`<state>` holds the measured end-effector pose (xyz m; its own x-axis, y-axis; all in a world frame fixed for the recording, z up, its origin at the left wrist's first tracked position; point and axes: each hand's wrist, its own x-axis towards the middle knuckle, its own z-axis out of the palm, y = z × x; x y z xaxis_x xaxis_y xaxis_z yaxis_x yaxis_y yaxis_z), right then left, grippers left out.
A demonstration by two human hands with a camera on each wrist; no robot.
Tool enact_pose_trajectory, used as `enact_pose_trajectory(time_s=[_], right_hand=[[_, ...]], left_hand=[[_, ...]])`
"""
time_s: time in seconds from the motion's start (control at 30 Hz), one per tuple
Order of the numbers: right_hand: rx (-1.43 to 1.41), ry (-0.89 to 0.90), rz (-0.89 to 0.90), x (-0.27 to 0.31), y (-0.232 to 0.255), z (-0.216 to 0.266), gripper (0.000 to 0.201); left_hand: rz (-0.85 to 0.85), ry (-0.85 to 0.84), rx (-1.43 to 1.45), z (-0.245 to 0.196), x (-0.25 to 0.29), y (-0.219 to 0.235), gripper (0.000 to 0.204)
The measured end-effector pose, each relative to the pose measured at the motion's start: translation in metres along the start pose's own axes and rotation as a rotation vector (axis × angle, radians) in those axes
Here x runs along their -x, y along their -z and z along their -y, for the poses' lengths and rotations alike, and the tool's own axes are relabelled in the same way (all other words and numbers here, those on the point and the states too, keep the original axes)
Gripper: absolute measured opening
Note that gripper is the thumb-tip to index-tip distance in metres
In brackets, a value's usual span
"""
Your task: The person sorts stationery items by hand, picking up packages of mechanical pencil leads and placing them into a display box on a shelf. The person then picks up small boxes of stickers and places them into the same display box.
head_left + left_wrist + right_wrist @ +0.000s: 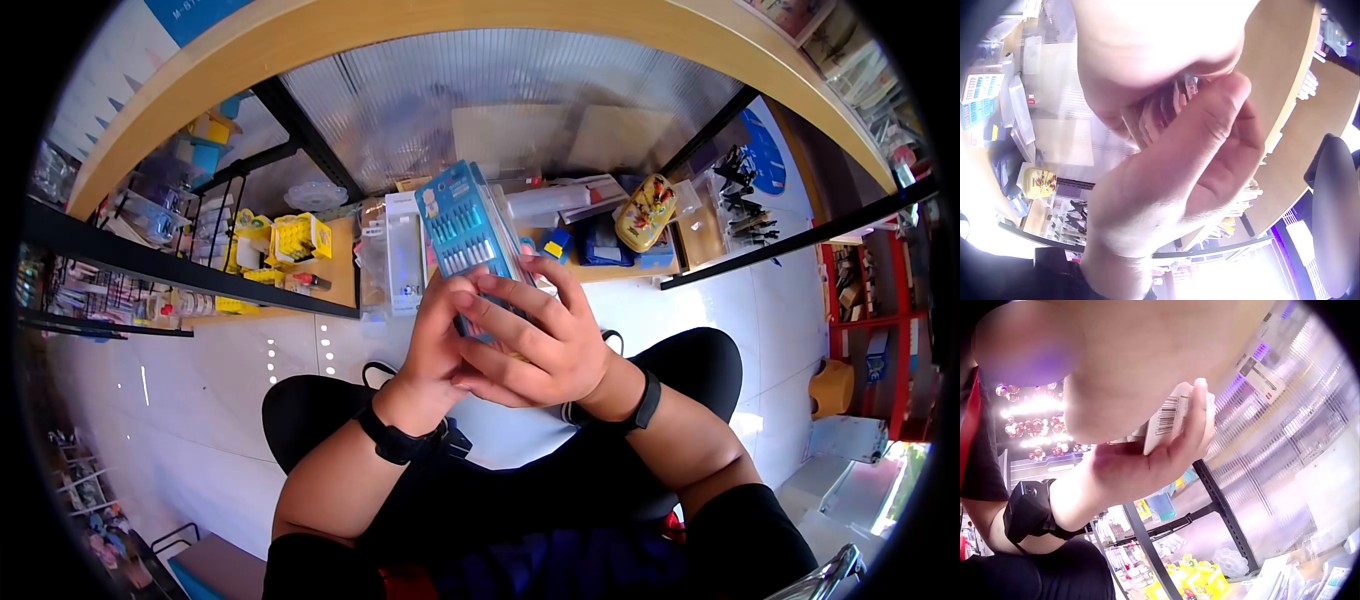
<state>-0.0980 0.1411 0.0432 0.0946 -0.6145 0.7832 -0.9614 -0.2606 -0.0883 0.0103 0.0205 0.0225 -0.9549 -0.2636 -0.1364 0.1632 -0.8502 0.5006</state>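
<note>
- A stack of flat blue packs (465, 228) is held upright in front of the chest, above the knees, so that the printed front of the first pack is turned to the face and can be read.
- The stack is gripped by the left hand (432, 345) from the left side and from below; its thumb is laid on the front, probably to keep the packs from sliding.
- The right hand (535, 335) is curled round the lower part of the same stack from the right, and its fingers (500, 300) are spread over the front face.
- With both hands closed on it, the stack is kept together as one bundle; it seems that the edges are being squared or the packs fanned, but this cannot be told for sure.
- In the right wrist view a white edge with a barcode label (1166, 415) is seen between the fingers, so the back of a pack is turned to that side.
- In the left wrist view several thin pack edges (1163, 112) are seen pressed between palm and fingers.
- Behind the hands a low wooden shelf (335, 265) is seen, where similar goods are stored: clear packs (395, 250), yellow boxes (295, 238) and a yellow pencil case (645, 212).
- The stack is held well apart from this shelf and it touches nothing but the hands.
</note>
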Motion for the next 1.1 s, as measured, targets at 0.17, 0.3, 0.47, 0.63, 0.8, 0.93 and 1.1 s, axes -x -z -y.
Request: enact_pose_trajectory(time_s=[0.17,0.3,0.47,0.63,0.8,0.93,1.1], right_hand=[[0.068,0.100,-0.053,-0.005,0.003,-0.008,0.029],[-0.112,0.045,-0.143,-0.009,0.008,-0.008,0.033],[-0.735,-0.780,-0.147,-0.016,0.010,-0.003,0.091],[-1.378,-1.017,0.011,-0.020,0.023,-0.002,0.070],[-1.440,-1.156,-0.057,-0.011,0.023,-0.012,0.047],[-1.476,-1.173,-0.081,-0.009,0.025,-0.020,0.042],[-1.451,-1.179,-0.070,-0.006,0.027,-0.024,0.044]], left_hand=[[-0.080,0.034,-0.003,-0.006,0.012,-0.026,0.053],[-0.014,0.041,0.055,-0.007,0.003,-0.030,0.053],[-0.002,-0.306,-0.462,-0.008,0.000,-0.027,0.051],[0.033,-0.256,-0.570,-0.016,0.003,-0.031,0.059],[-0.134,-0.782,-1.333,-0.042,0.008,-0.068,0.057],[0.436,-0.662,-0.901,-0.051,0.052,-0.115,0.019],[0.820,-0.492,-0.420,-0.034,0.067,-0.145,0.021]])
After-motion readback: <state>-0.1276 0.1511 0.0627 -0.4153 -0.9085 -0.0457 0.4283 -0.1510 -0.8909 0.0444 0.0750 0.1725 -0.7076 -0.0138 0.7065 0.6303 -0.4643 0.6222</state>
